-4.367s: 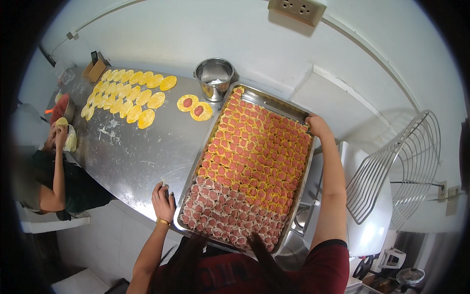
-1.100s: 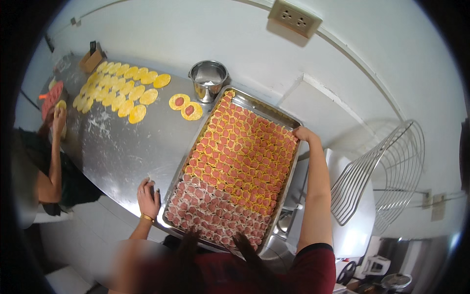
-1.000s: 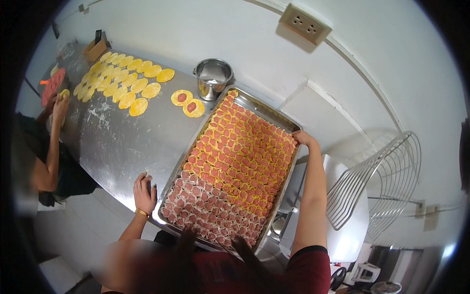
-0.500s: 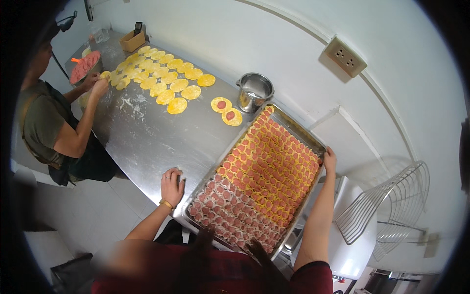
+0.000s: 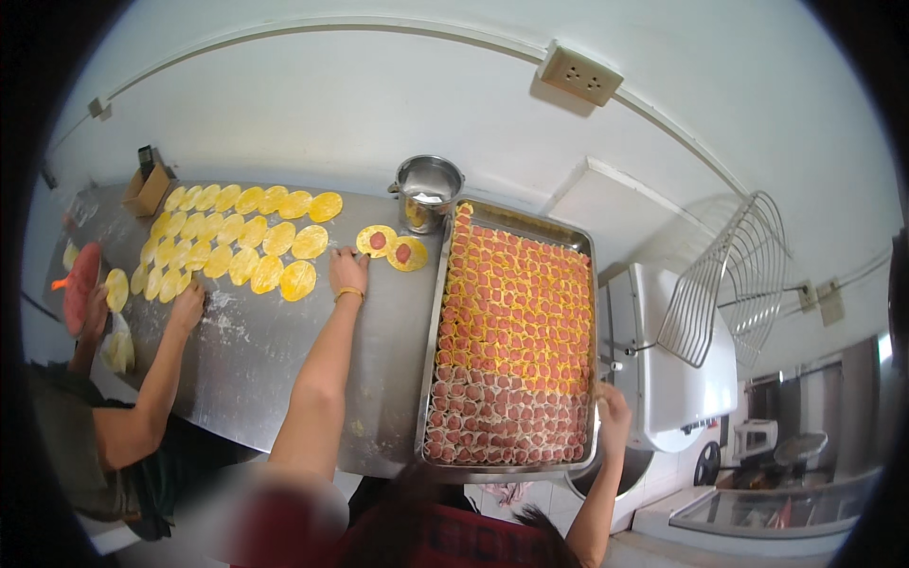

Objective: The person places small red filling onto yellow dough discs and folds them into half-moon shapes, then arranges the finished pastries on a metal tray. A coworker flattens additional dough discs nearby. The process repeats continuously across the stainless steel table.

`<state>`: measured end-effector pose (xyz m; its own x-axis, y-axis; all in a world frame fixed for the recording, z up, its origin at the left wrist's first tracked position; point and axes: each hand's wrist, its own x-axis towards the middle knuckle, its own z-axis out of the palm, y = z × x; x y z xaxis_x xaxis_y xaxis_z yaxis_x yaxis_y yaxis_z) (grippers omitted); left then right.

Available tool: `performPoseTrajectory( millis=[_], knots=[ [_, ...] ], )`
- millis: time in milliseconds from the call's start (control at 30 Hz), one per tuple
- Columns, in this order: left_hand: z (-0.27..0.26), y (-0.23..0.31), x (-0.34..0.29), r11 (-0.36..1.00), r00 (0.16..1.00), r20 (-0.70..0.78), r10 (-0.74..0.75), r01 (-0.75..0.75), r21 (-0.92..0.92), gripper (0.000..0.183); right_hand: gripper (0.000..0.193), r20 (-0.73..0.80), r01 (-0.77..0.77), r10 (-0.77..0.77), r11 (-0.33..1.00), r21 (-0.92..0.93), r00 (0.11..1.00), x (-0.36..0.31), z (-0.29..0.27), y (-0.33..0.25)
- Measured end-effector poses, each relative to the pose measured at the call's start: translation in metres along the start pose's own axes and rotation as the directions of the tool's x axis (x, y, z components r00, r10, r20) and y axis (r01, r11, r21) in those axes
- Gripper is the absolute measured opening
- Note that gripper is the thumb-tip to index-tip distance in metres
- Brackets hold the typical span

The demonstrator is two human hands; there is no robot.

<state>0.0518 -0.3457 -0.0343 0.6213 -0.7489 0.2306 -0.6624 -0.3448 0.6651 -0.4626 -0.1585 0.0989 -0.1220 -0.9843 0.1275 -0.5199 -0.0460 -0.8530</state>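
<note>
A large metal tray (image 5: 436, 379) lies lengthwise before me, packed with rows of small dumplings with pink filling (image 5: 521, 312); most wrappers are yellow, those at the near end whitish. My right hand (image 5: 613, 409) has its fingers curled at the tray's right rim. My left hand (image 5: 348, 272) reaches over the steel table, fingers a little apart, at the edge of a round yellow wrapper (image 5: 365, 236) topped with pink filling. Whether the fingertips touch it I cannot tell. A second filled wrapper (image 5: 409, 262) overlaps it on the right. Rows of bare yellow wrappers (image 5: 251, 232) lie farther left.
A metal pot (image 5: 426, 213) stands by the tray's far left corner. At the left, a co-worker's hand (image 5: 189, 308) is at the wrappers, near a bowl of pink filling (image 5: 82, 284). A cardboard box (image 5: 147, 189) stands behind; a white machine with wire guard (image 5: 724, 293) is at right.
My view has swung round. My left hand has moved from beside the tray to the filled wrappers. My right hand is nearer along the tray's rim. The co-worker's hands have parted.
</note>
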Motion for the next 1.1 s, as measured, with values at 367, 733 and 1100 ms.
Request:
performPoseTrajectory(
  millis=[367, 733, 1100],
  knots=[
    [0.028, -0.016, 0.03, 0.911, 0.967, 0.202, -0.155, 0.219, -0.349, 0.025, 0.026, -0.12, -0.119, 0.115, 0.993, -0.024, 0.986, -0.104, 0.027, -0.023],
    [-0.053, -0.048, -0.074, -0.16, 0.705, 0.709, -0.023, 0.697, -0.699, 0.039, 0.025, 0.166, 0.061, -0.064, 0.998, 0.022, 0.984, 0.021, 0.054, -0.036],
    [-0.147, -0.087, -0.253, 0.167, 0.668, 0.655, -0.352, 0.734, -0.659, 0.043, 0.028, 0.311, -0.009, 0.002, 1.0, 0.021, 0.95, 0.319, 0.073, 0.034]
  ],
)
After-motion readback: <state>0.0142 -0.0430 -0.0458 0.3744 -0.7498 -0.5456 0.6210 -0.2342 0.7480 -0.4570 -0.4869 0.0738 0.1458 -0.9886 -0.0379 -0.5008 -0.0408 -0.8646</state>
